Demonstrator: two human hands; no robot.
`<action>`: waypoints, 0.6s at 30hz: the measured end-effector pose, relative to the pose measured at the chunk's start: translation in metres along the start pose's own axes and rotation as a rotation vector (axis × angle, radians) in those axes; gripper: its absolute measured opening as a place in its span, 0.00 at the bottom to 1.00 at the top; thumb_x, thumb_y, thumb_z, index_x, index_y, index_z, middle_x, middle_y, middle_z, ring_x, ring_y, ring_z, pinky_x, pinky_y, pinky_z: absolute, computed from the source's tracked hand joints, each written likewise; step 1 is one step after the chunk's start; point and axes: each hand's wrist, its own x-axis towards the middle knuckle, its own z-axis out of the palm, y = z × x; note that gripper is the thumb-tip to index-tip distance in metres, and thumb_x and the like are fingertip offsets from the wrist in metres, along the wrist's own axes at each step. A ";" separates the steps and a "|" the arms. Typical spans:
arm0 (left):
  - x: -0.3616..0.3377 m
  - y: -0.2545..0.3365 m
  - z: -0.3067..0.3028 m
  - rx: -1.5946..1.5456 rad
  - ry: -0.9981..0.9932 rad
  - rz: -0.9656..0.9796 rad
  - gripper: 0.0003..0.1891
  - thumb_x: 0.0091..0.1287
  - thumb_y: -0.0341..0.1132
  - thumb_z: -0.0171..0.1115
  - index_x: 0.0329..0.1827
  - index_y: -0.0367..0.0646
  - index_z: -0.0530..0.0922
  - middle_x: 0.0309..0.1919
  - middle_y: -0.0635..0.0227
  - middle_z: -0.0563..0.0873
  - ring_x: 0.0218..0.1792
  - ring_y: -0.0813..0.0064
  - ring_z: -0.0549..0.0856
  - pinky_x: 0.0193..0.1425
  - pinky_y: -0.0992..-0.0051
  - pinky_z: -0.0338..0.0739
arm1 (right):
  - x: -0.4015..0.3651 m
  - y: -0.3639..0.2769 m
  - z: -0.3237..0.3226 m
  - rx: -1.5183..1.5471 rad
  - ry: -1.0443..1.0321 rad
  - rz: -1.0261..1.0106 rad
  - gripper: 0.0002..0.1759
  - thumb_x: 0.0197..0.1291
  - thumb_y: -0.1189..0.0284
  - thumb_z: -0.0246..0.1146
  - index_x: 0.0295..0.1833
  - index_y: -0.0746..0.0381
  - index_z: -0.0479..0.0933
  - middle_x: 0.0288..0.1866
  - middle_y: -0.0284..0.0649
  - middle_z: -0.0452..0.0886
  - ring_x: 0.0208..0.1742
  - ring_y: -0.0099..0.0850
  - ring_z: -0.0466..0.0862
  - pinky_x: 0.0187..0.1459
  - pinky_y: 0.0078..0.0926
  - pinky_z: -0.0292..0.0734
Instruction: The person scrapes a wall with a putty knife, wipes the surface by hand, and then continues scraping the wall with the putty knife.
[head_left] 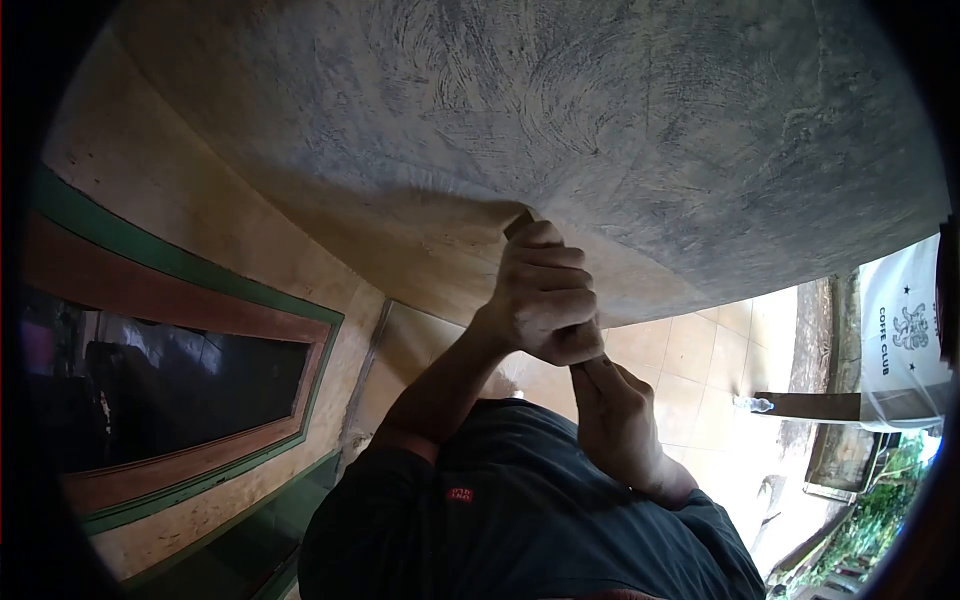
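My left hand [548,295] is closed around a narrow, flat-ended tool [519,223], whose exact kind I cannot make out. Its brownish end sticks out past my fist and meets, or nearly meets, the rough plastered wall [600,120]. Just below, my right hand [618,410] is closed on the lower end of the same tool, touching my left hand. Most of the tool is hidden by the fingers. The wall is grey with swirling marks above and tan lower down, where a shadow falls beside the tool's end.
On the left is a window [200,390] with a red-brown and green frame. Pale floor tiles [670,350] lie under the wall. At the right hang a white printed banner [900,340] and, below it, greenery [895,510]. A clear bottle [755,404] is near a dark beam.
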 end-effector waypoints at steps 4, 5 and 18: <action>0.002 -0.005 -0.012 0.102 0.011 -0.021 0.12 0.28 0.34 0.55 0.08 0.51 0.57 0.06 0.76 0.61 0.11 0.77 0.60 0.26 0.75 0.53 | 0.016 -0.006 0.005 0.086 -0.005 0.010 0.14 0.60 0.82 0.56 0.52 0.70 0.74 0.28 0.53 0.77 0.27 0.47 0.79 0.27 0.37 0.72; 0.002 -0.001 -0.007 0.048 -0.002 -0.028 0.12 0.28 0.34 0.55 0.08 0.51 0.57 0.06 0.76 0.60 0.11 0.77 0.59 0.26 0.74 0.53 | 0.011 -0.009 0.003 0.097 0.000 0.003 0.14 0.60 0.82 0.56 0.52 0.70 0.74 0.28 0.53 0.77 0.27 0.47 0.79 0.27 0.37 0.72; -0.003 -0.003 -0.010 0.016 -0.004 -0.018 0.12 0.28 0.31 0.52 0.08 0.49 0.55 0.06 0.75 0.59 0.10 0.76 0.60 0.27 0.74 0.53 | 0.003 -0.002 0.013 0.060 0.012 0.012 0.18 0.59 0.80 0.57 0.56 0.67 0.73 0.28 0.51 0.78 0.29 0.47 0.80 0.29 0.39 0.73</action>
